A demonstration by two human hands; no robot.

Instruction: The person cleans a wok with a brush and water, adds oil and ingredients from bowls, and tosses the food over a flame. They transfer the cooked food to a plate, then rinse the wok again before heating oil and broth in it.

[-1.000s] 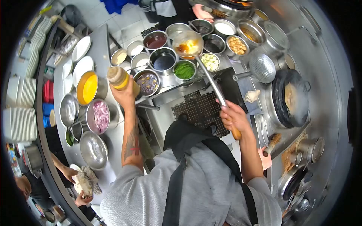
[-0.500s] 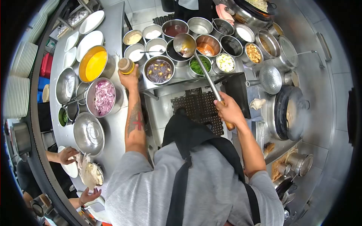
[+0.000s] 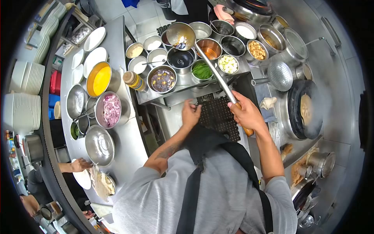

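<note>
My right hand (image 3: 246,113) is closed round the wooden handle of a long ladle (image 3: 181,36). The ladle's bowl is tilted over the metal pots, above a pot of dark liquid (image 3: 181,58), with a little brown liquid inside it. My left hand (image 3: 191,113) is in front of my body, fingers apart and holding nothing. A bottle with a tan cap (image 3: 134,81) stands at the counter's edge, beside a pot of dark liquid with yellow pieces (image 3: 161,79). Near the ladle's handle are pots of chopped greens (image 3: 201,70) and white cubes (image 3: 228,64).
On the left counter are a yellow liquid pot (image 3: 99,79), sliced onions (image 3: 109,110) and an empty steel bowl (image 3: 99,145). A co-worker's hand (image 3: 80,165) is near a filled bowl. At right are a steaming wok (image 3: 306,109) and a perforated ladle (image 3: 280,76).
My left hand has let go of the bottle and moved right, towards my body. The ladle's bowl has shifted left and away from me over the pots.
</note>
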